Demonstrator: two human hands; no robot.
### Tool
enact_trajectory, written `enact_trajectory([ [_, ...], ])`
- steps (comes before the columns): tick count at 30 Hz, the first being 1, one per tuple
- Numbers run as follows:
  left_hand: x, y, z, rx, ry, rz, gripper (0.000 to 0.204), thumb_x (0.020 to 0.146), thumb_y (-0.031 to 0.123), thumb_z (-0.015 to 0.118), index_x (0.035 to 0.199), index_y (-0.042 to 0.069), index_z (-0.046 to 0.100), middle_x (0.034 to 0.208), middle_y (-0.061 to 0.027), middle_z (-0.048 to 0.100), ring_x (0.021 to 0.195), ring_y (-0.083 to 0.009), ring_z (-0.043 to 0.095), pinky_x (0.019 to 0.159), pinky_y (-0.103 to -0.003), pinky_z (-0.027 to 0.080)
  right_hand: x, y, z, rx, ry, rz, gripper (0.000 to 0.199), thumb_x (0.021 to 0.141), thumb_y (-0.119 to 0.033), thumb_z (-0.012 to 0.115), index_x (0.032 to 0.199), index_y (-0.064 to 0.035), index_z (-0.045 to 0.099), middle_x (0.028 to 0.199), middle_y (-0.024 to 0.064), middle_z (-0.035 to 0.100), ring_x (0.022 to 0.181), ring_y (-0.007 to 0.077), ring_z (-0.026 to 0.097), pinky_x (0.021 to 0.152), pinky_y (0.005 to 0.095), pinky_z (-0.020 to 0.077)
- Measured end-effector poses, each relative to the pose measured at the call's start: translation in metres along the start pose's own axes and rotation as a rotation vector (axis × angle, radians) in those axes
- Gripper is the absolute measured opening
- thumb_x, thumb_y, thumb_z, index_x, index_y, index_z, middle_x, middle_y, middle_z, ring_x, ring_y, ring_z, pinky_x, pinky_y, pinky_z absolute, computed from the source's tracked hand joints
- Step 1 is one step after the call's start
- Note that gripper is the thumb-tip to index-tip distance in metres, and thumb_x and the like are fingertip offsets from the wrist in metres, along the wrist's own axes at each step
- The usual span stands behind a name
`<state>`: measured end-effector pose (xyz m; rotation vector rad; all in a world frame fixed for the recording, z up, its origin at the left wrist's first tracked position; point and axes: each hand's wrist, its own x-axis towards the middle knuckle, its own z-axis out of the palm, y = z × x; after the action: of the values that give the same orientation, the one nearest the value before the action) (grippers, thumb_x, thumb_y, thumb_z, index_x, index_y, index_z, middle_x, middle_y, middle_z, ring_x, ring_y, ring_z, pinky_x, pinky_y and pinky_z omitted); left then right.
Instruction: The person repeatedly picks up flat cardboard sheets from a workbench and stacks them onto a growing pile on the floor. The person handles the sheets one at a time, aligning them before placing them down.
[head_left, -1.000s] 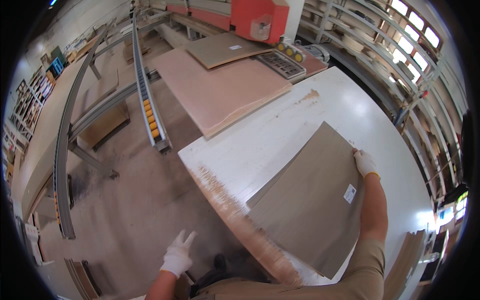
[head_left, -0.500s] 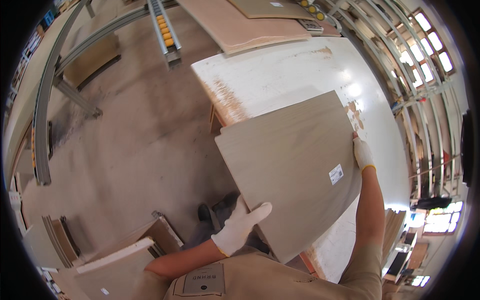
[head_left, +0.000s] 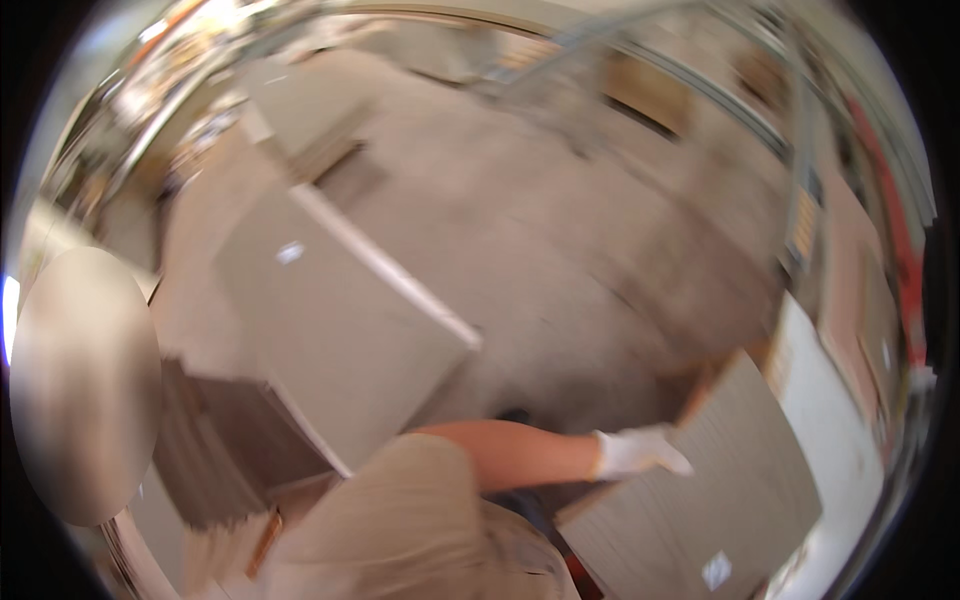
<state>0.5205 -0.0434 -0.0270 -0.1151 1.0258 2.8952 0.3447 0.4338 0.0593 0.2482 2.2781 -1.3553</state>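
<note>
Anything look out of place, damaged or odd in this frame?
A smooth, blurred beige oval sits at the picture's left edge, masking what lies behind. Otherwise nothing stands out: the white-gloved left hand grips a rectangular grey-brown board; motion blur would hide fine damage.

view swung L, panel (head_left: 708, 492) now btm R, R hand off-frame

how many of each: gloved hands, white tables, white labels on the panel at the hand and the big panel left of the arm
Gloved hand: 1
White table: 1
White labels: 2, one on the panel at the hand, one on the big panel
Total: 4
</note>
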Motion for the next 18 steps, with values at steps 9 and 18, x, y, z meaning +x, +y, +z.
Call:
enact_trajectory([
  [9,-0.096,0.033,-0.005,0.055,0.503,0.178,0.059,0.087,0.022,0.079,0.14,0.0,0.063,0.128,-0.0134,0.072,0.119,-0.0231,0.066,0.105,-0.04,0.05,0.049,-0.049,0.057,0.038,-0.264,-0.081,0.057,0.111,-0.042,0.045,0.149,-0.0009,0.056,0.146,0.019,0.06,0.133,0.0354,0.057,0.114,0.0511,0.0457],
  [18,-0.393,0.101,0.076,0.355,0.71,0.566,0.094,0.089,0.021,0.076,0.167,0.0,0.028,0.141,-0.016,0.061,0.125,-0.021,0.061,0.106,-0.034,0.05,-0.072,-0.135,0.26,0.164,-0.877,-0.202,0.061,0.109,-0.044,0.05,0.152,-0.0005,0.051,0.152,0.019,0.056,0.134,0.0353,0.056,0.117,0.0513,0.0448],
])
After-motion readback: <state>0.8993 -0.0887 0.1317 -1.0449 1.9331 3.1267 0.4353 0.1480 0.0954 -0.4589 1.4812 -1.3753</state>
